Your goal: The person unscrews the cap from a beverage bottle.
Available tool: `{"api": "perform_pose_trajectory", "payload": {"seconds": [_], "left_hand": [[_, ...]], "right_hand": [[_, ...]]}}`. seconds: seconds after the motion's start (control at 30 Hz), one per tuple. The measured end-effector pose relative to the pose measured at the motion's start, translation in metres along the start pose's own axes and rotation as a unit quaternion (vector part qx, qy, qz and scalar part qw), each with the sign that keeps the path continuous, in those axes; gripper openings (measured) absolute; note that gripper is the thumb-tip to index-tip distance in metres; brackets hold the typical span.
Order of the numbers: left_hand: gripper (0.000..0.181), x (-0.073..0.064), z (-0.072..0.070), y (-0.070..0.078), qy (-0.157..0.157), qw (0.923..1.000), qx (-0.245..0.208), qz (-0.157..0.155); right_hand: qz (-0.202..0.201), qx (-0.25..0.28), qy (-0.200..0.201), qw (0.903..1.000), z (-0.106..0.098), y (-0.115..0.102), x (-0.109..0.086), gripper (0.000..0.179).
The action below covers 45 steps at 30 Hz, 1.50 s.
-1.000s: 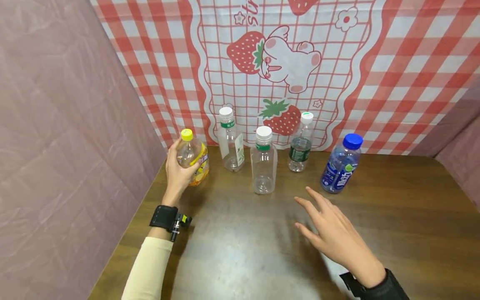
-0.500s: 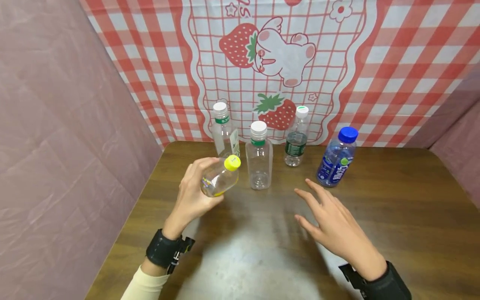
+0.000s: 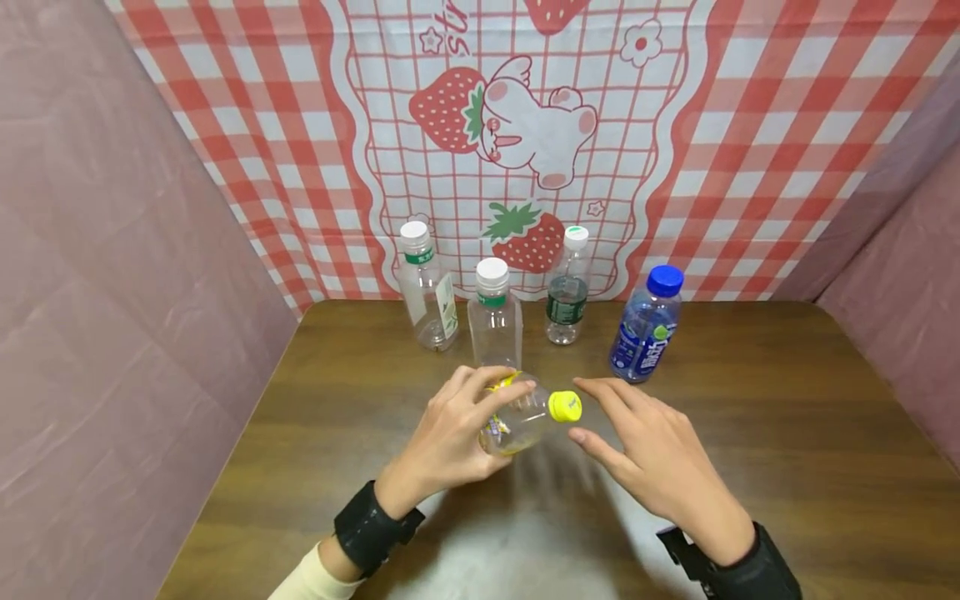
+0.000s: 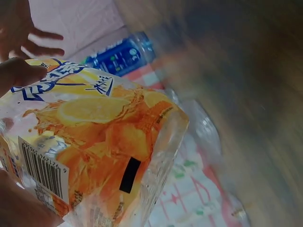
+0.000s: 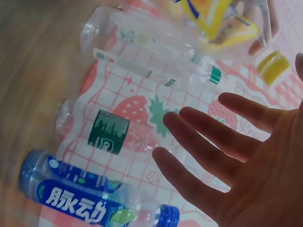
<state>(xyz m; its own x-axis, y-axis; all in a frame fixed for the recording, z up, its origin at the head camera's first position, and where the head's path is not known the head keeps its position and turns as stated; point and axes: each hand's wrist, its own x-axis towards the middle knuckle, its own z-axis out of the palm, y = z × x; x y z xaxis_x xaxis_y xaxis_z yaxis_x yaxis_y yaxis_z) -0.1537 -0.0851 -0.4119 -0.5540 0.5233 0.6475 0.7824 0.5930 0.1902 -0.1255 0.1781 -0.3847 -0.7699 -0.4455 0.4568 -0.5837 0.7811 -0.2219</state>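
Yellow-capped bottle (image 3: 528, 419) tilted, cut off in right wrist view.

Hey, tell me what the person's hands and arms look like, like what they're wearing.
Both the left hand and right hand are gloveless. The left wears a wide black wristband above a pale yellow sleeve; the right, a black band.

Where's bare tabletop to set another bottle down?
Right: broad bare table between the blue-capped bottle, right hand and right edge. Left: smaller patch between the left edge, leftmost clear bottle and left hand. Crowded: centre, where the left hand holds the yellow-capped bottle near the right.
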Motion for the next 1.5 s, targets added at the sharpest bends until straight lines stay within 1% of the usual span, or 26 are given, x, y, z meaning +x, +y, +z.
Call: {"api": "perform_pose_trajectory", "payload": {"seconds": [0.13,0.23,0.3,0.43,0.53,0.6,0.7,0.77,0.83,0.9,0.97,1.07,1.17,1.3,1.43,1.5], "left_hand": [[0.083,0.002,0.007,0.01,0.003,0.9999,0.013,0.01],[0.081,0.003,0.01,0.018,0.013,0.9991,0.033,0.022],[0.079,0.004,0.011,0.022,0.019,0.9982,0.048,0.03],[0.077,0.005,0.009,0.029,0.035,0.9938,0.092,0.05],[0.078,0.007,0.005,0.032,0.047,0.9891,0.124,0.063],[0.078,0.008,0.002,0.033,0.055,0.9858,0.142,0.071],[0.079,0.009,-0.001,0.034,0.061,0.9827,0.159,0.074],[0.081,0.009,-0.002,0.034,0.059,0.9831,0.159,0.07],[0.079,0.009,-0.001,0.033,0.056,0.9859,0.145,0.062],[0.078,0.009,-0.001,0.031,0.047,0.9908,0.118,0.047],[0.078,0.009,0.0,0.029,0.035,0.9955,0.082,0.033],[0.079,0.008,-0.001,0.028,0.016,0.999,0.04,0.015],[0.081,0.007,-0.001,0.026,0.004,0.9999,0.01,0.007],[0.083,0.009,-0.002,0.023,-0.003,0.9997,-0.023,0.01],[0.086,0.011,-0.004,0.02,-0.01,0.9984,-0.052,0.017],[0.086,0.01,-0.005,0.019,-0.016,0.997,-0.074,0.019]], "right_hand": [[0.003,-0.006,0.027,0.9996,0.003,-0.007,0.005,0.039],[0.014,-0.02,0.05,0.9985,0.004,-0.011,0.008,0.026],[0.025,-0.029,0.063,0.9972,0.004,-0.013,0.009,0.029],[0.055,-0.042,0.093,0.9932,0.004,-0.014,0.01,0.043],[0.083,-0.042,0.124,0.9878,0.004,-0.016,0.011,0.049],[0.107,-0.037,0.138,0.984,0.003,-0.018,0.012,0.05],[0.138,-0.032,0.137,0.9805,0.003,-0.022,0.013,0.052],[0.147,-0.032,0.127,0.9804,0.003,-0.024,0.014,0.052],[0.136,-0.037,0.131,0.9813,0.004,-0.024,0.014,0.051],[0.118,-0.037,0.136,0.983,0.006,-0.024,0.015,0.05],[0.097,-0.025,0.141,0.9849,0.007,-0.023,0.015,0.048],[0.069,0.0,0.143,0.9873,0.008,-0.022,0.014,0.046],[0.039,0.02,0.154,0.9871,0.009,-0.02,0.014,0.045],[-0.007,0.036,0.175,0.9838,0.01,-0.016,0.016,0.042],[-0.046,0.047,0.177,0.9821,0.008,-0.013,0.018,0.04],[-0.062,0.049,0.174,0.9815,0.007,-0.013,0.018,0.04]]}}
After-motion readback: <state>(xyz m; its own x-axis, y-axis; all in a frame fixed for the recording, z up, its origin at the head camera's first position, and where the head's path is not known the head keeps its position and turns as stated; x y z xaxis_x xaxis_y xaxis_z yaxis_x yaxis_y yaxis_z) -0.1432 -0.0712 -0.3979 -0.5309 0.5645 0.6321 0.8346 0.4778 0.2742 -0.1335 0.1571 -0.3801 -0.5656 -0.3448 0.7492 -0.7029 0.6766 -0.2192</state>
